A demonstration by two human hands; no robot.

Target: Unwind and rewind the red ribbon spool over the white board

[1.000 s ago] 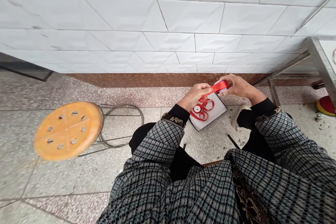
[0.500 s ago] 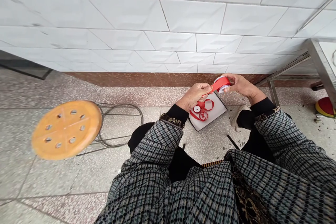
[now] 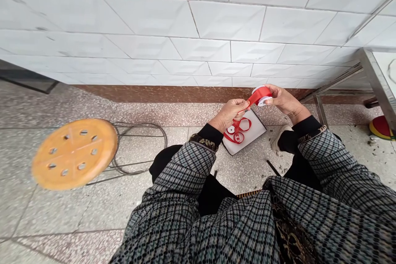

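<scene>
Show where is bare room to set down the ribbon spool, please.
Bare speckled floor lies between the stool's wire legs and the white card. The orange stool seat is also free. Crowded: the card, under the left hand and loose red ribbon, and the floor beside the shoe, with scraps.

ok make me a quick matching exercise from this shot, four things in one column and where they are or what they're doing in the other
Column 1
1. right hand
2. left hand
3. red ribbon loops
4. round orange stool

Column 2
a. standing on wire legs, to the person's left
b. pinching the strip of ribbon
c. holding the spool of red ribbon
d. lying on a white card

Right pairs: 1-c, 2-b, 3-d, 4-a
</scene>
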